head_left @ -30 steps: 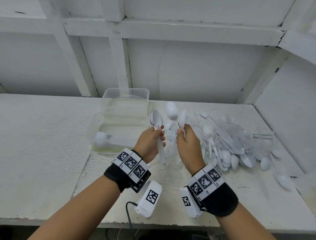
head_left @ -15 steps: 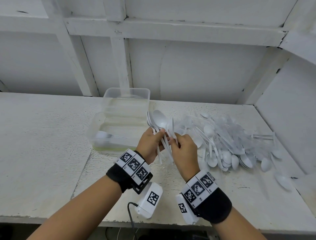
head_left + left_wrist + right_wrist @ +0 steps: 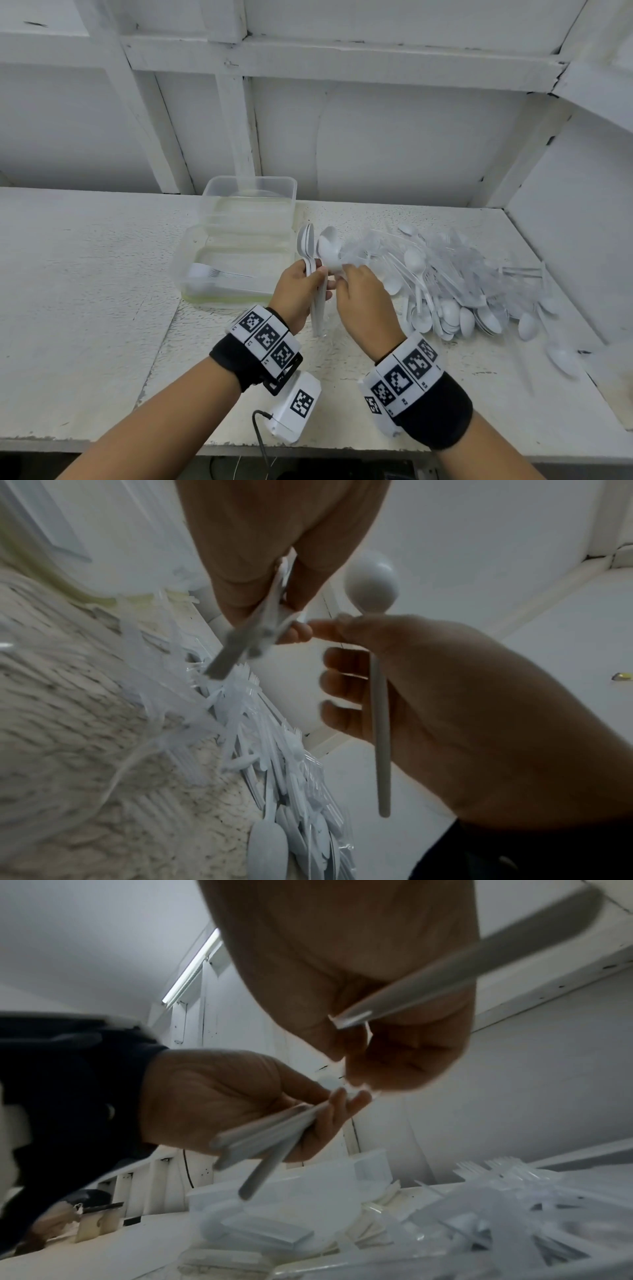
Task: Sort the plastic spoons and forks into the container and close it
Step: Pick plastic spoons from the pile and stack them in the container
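Where the white worktop [image 3: 85, 274] meets the wall, a clear container [image 3: 239, 260] sits open, its lid [image 3: 250, 202] lying just behind it and a few white forks [image 3: 219, 274] resting inside its left end. To the right of the container spreads a large loose pile of spoons and forks [image 3: 462, 281], some reaching close to the worktop's right edge. Both hands are raised just in front of the container, near the pile, with their fingertips almost touching. The left hand [image 3: 301, 291] grips a bunch of stacked spoons [image 3: 306, 246] by the handles, bowls upward. The right hand [image 3: 366, 301] pinches a single spoon [image 3: 329, 250] by its neck, bowl up beside the bunch, its handle running down along the palm, as the left wrist view shows.
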The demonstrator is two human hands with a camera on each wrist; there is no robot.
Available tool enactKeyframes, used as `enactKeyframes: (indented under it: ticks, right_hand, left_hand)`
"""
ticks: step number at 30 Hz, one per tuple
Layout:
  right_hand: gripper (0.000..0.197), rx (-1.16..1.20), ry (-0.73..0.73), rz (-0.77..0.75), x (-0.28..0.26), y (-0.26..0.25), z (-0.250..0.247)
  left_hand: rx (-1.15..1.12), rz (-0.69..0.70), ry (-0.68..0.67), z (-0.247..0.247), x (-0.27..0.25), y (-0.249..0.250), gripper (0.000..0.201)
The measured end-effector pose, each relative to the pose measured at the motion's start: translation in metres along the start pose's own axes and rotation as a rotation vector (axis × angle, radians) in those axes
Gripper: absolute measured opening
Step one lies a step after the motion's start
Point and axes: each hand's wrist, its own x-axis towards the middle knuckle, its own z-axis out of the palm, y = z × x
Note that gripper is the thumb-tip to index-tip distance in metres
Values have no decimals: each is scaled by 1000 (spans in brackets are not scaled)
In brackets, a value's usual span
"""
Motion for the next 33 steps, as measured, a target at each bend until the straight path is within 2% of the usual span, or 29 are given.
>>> enactKeyframes:
  ticks: [2, 4, 6, 10, 14, 19, 23, 27, 31, 33]
  right_hand:
    - [34, 169, 40, 52, 2, -2, -6]
    - [43, 331, 23, 120, 4, -4, -11]
    - [41, 437, 36, 155, 9, -1, -11]
    - [28, 317, 169, 160, 20, 6, 4]
    - [23, 297, 197, 159, 20, 3, 9]
    - [33, 203, 157, 167, 21, -3, 12]
    - [40, 115, 93, 182, 24, -2, 10]
    - [33, 223, 37, 178, 30, 3, 11]
    - [17, 549, 98, 225, 38, 8, 3]
    - [22, 613, 132, 251, 41, 11, 0]
  left_hand:
    - [8, 22, -5, -2, 0, 0, 16]
    - [5, 35, -6, -4, -2, 1, 11]
    - [-6, 40, -14, -4, -3, 0, 9]
    - [-13, 42, -19, -1, -4, -1, 14]
    - [-6, 50, -50, 3, -5, 0, 17]
    - [0, 57, -72, 3, -9, 2, 8]
    - [42, 49, -91, 0, -7, 0, 13]
    - [95, 47, -111, -3, -5, 0, 17]
    - [155, 79, -165, -5, -9, 2, 12]
    - [202, 90, -169, -6, -9, 1, 13]
